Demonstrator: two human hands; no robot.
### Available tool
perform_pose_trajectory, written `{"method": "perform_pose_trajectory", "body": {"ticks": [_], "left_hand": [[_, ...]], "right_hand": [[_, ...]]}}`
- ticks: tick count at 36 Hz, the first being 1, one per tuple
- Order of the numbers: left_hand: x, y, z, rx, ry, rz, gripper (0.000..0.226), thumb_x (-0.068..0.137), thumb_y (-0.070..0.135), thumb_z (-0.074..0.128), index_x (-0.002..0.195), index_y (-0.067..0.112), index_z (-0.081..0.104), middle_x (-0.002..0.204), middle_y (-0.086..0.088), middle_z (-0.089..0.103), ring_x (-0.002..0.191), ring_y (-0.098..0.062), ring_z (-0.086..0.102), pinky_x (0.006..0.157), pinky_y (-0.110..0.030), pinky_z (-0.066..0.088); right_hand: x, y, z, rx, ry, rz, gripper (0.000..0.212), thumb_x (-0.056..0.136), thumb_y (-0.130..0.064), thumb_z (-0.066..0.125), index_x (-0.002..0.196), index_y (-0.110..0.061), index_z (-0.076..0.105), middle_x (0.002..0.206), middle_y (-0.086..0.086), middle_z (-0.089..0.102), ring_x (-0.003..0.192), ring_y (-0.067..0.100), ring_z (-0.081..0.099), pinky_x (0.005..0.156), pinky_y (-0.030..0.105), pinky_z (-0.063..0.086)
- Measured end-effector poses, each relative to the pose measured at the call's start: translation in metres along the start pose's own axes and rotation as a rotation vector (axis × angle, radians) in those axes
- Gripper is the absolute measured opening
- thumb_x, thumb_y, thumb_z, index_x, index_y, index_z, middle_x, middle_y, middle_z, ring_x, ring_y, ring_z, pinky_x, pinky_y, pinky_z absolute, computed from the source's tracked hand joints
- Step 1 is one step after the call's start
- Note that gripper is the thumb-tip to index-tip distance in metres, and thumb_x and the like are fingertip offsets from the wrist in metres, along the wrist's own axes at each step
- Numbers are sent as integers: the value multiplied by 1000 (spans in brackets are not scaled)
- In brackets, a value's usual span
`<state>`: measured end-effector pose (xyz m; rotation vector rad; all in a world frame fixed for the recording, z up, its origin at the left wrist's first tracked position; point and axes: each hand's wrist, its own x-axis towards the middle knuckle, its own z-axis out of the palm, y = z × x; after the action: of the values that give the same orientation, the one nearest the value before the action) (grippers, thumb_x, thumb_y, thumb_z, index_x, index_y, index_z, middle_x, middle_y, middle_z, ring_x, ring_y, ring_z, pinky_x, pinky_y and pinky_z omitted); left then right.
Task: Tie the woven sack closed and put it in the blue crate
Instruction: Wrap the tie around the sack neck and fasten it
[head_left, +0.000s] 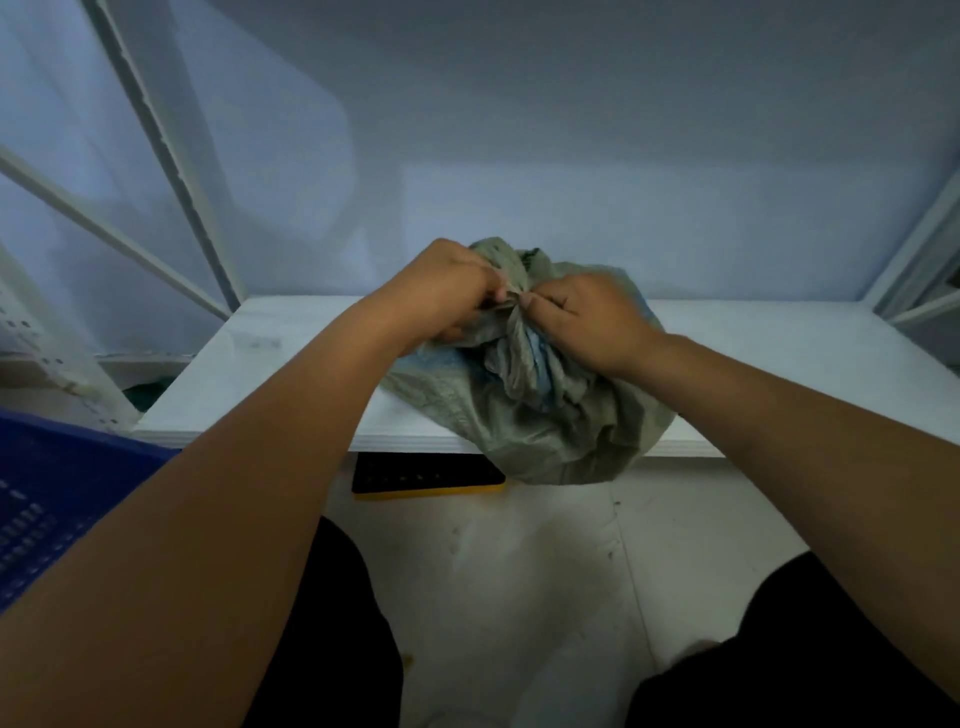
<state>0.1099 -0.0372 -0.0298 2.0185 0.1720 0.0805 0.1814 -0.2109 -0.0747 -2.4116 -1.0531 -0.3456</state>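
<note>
**Woven sack bunched at the neck, knot in hand**

Woven sack (530, 410), grey-green with something pale blue showing through the gathers, sits on the white table (291, 374) at its near edge, right of the middle, with its belly bulging a little over that edge. We have both hands on the gathered mouth, up on top of the sack and toward the table's far side.

Our left hand (441, 286) is closed on a twisted tail of the fabric, its fingers (488, 291) curled in tight around it. Our right hand (587, 317) pinches the bunched neck from the other side, thumb and forefinger meeting the left hand's almost tip to tip, the rest of that hand pressing down on the sack's shoulder. We judge the two grips work against each other: one holds the neck gathered so it cannot spread, the other draws the tail to form or tighten the knot. Whether a knot is already made we cannot tell; the fingers hide that spot.

Resting the sack on the table lets its weight sit there, so both hands are free for tying.

The blue crate (57, 499) waits off the table's near left corner, lower down beside our left forearm, well apart from the sack. We judge the tying step unfinished and the transfer not yet begun.
</note>
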Motion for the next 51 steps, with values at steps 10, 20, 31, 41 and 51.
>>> {"method": "perform_pose_trajectory", "body": {"ticks": [10,20,31,41,51], "left_hand": [[4,-1,8,-62,-125,-243,44,98,44,45,98,7,69,78,-6,67,63,-18,59,61,-28,53],[10,-8,13,-384,-21,-325,20,91,38,68,84,19,63,69,3,59,63,-9,55,70,-25,53],[20,-6,7,-535,280,-155,11,89,11,73,93,4,66,82,-12,70,67,-18,66,67,-28,59],[17,2,15,-599,331,-156,6,92,11,63,91,8,68,73,-8,66,59,-16,58,62,-26,51],[18,-3,17,-514,232,-336,24,97,21,40,78,16,53,54,0,44,30,-9,32,41,-17,31]], "right_hand": [[1,-1,1,-298,173,-175,40,92,-45,40,83,-14,65,76,9,70,68,33,64,56,34,44],[7,-7,3,-477,311,-477,26,92,-28,65,80,-5,64,69,13,65,56,32,59,48,32,42],[16,-25,14,378,140,194,36,99,-39,56,79,-9,61,72,4,60,69,18,55,66,35,43],[19,-29,7,467,223,80,32,95,-24,62,70,-8,52,64,3,43,63,11,43,59,31,33],[7,-31,3,57,191,-222,17,95,-19,58,78,-15,54,72,0,56,68,14,49,59,30,31]]}}
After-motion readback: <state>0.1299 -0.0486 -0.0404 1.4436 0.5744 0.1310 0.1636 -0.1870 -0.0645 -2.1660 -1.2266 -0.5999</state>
